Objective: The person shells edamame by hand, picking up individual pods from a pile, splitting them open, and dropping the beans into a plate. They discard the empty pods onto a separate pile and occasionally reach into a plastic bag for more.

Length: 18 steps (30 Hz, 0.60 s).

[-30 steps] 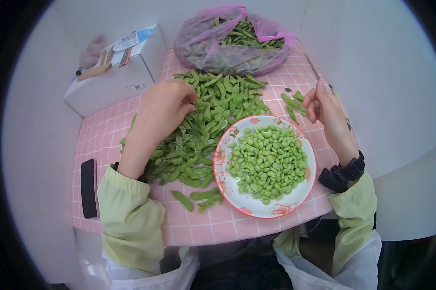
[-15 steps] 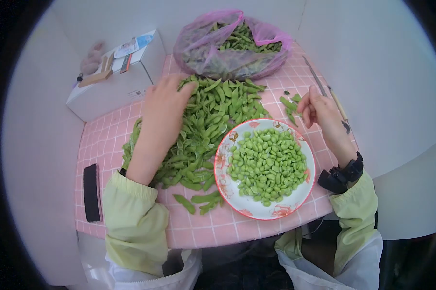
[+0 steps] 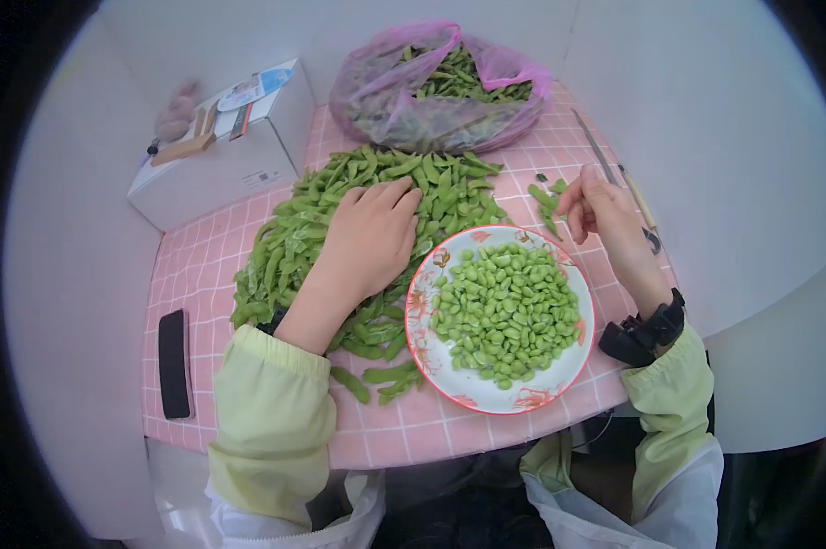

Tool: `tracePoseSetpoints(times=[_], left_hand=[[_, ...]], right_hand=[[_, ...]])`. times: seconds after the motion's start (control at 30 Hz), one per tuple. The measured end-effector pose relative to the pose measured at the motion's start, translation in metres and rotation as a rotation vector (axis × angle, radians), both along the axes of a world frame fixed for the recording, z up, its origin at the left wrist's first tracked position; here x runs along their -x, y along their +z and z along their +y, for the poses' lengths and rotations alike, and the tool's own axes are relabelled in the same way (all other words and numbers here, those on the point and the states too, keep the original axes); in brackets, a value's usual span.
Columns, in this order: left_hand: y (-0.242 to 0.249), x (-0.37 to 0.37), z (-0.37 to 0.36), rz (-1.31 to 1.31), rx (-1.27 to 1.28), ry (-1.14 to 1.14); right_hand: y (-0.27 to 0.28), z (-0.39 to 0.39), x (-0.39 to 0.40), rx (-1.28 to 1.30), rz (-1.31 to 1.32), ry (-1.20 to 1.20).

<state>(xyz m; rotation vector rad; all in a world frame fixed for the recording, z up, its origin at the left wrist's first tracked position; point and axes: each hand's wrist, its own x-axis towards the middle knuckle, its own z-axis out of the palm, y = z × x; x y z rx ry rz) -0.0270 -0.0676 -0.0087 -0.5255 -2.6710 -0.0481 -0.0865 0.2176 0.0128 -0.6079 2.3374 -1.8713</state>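
My left hand (image 3: pixel 369 233) rests on a heap of green edamame pods (image 3: pixel 280 256), its fingers a little apart and lying over the pods; nothing shows gripped in them. My right hand (image 3: pixel 610 215) is held above the right side of the table, thumb and fingers curled together; whatever they hold, if anything, is hidden. A few pods (image 3: pixel 547 199) lie beside its fingertips. Between my hands stands a white plate with a red rim and flower pattern (image 3: pixel 534 400), bearing many shelled green beans (image 3: pixel 504 311).
A pink translucent bag (image 3: pixel 386 114) of pods sits at the back. A white box (image 3: pixel 221 174) with small items on top stands back left. A black phone-like slab (image 3: pixel 174 364) lies left on the pink checked cloth (image 3: pixel 367 448). Scissors (image 3: pixel 596 146) and a thin tan-handled tool (image 3: pixel 639 195) lie right.
My left hand has moved right and slightly toward me, from the heap's back left edge to its middle. My right hand and the plate have hardly moved.
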Motion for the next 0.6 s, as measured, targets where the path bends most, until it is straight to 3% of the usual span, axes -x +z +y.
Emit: tracePoseSetpoints(times=[0.6], left_hand=[[0.0, 0.013, 0.008, -0.021, 0.077, 0.156]], right_hand=[[-0.002, -0.001, 0.0, -0.012, -0.007, 0.028]])
